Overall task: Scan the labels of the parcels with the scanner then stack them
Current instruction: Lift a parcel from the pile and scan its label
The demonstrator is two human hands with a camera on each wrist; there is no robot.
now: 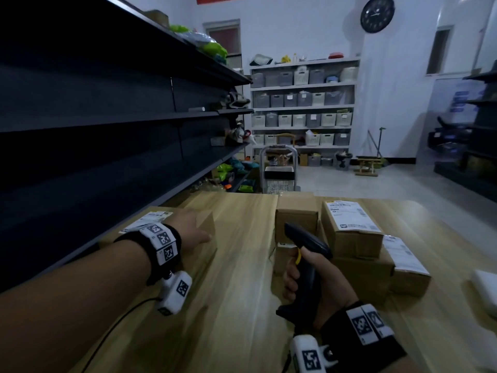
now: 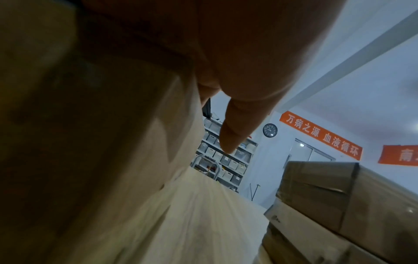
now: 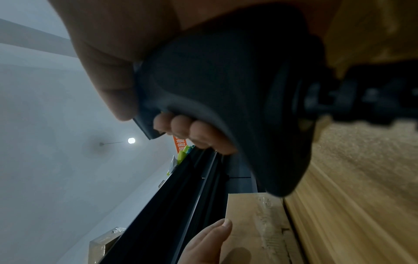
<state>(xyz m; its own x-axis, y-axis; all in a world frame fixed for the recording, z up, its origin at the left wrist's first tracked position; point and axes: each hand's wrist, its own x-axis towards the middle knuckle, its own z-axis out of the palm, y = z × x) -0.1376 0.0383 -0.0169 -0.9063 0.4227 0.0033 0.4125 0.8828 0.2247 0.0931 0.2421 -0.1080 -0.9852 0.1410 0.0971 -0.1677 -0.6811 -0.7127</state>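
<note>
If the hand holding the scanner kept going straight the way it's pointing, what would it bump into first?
Probably the small cardboard parcel straight ahead of the scanner in the right hand, though depth is hard to judge here.

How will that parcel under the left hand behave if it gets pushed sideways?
The parcel is a flat-sided cardboard box, so it should slide, not roll. It probably stays stiff under the left hand. The smooth wooden table likely lets it slip easily.

Left hand (image 1: 192, 227) reaching forward, fingers extended, right hand (image 1: 313, 281) curled in a closed grip
</note>
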